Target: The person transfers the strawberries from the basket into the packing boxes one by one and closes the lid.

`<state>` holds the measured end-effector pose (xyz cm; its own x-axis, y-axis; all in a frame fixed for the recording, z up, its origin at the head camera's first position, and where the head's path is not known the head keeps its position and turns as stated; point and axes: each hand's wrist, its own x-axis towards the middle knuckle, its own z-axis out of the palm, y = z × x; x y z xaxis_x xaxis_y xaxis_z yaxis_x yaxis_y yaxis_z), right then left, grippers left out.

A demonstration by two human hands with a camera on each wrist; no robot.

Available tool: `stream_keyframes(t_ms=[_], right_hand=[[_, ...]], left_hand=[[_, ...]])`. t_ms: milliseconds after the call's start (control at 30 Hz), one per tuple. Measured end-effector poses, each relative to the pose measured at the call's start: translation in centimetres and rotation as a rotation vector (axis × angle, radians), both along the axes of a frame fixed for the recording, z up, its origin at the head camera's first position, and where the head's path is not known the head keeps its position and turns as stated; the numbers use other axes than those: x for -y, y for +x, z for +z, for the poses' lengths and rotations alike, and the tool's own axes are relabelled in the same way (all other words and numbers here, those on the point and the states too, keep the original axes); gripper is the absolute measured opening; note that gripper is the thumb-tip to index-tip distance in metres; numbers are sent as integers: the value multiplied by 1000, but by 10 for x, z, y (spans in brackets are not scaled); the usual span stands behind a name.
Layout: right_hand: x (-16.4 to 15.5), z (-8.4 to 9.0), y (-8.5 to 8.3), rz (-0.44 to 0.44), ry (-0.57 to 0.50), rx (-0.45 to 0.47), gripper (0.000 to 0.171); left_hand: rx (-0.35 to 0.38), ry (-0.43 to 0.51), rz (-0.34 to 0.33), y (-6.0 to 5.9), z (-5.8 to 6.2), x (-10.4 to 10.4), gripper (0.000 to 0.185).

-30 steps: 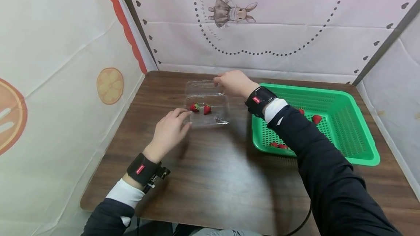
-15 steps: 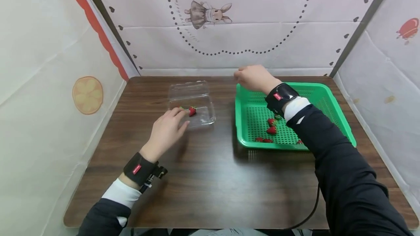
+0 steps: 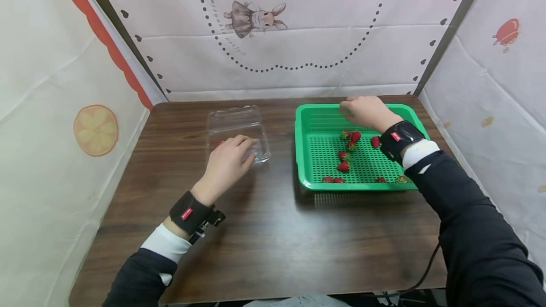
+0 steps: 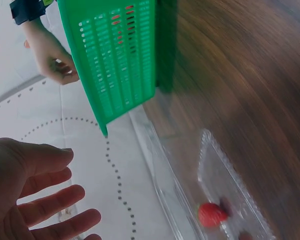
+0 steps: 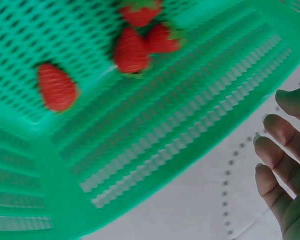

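A clear, shiny plastic box (image 3: pixel 237 129) sits at 10 o'clock on the dark wooden surface (image 3: pixel 273 231). The left hand (image 3: pixel 228 162) rests on it, fingers loose. The right hand (image 3: pixel 367 112), fingers relaxed and holding nothing, hovers over the green holey plastic basket (image 3: pixel 315 122) with bumpy red strawberries (image 3: pixel 343 166) at 2 o'clock.

The person's left hand (image 3: pixel 228 160) reaches forward from the lower left, palm down, with its fingers (image 3: pixel 247 143) lying close together and only slightly bent. In the left wrist view the same hand (image 4: pixel 27 192) shows straight, spread fingers that grip nothing. A black band wraps the left wrist, above a white cuff and a dark sleeve. The right arm stretches forward from the lower right in a dark sleeve, with a black band and white cuff at the wrist. The right hand (image 3: pixel 367 112) hangs knuckles up, fingers curled loosely downward. In the right wrist view its fingers (image 5: pixel 280 150) are relaxed, gently bent, and hold nothing.
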<state>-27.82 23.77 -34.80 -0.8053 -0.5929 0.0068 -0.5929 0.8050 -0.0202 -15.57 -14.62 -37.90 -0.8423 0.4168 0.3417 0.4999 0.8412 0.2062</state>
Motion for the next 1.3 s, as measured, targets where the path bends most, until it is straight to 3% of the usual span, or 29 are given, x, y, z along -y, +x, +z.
stream_keyframes(t_ms=[400, 700, 867, 1033, 1300], right_hand=[[-33, -27, 12, -67, -25, 103, 24], [-33, -49, 20, -41, 0, 175, 22], [-34, -59, 23, -33, 16, 261, 29], [-35, -69, 23, -28, -9, 336, 34], [-31, -73, 21, 5, -16, 348, 39]], left_hand=[[-14, 7, -141, 4, -9, -35, 32], [10, 10, -232, 13, -18, -58, 35], [23, 8, -274, 17, -22, -67, 43], [27, 5, -287, 19, -27, -72, 49], [57, -7, -268, 18, -29, -76, 52]])
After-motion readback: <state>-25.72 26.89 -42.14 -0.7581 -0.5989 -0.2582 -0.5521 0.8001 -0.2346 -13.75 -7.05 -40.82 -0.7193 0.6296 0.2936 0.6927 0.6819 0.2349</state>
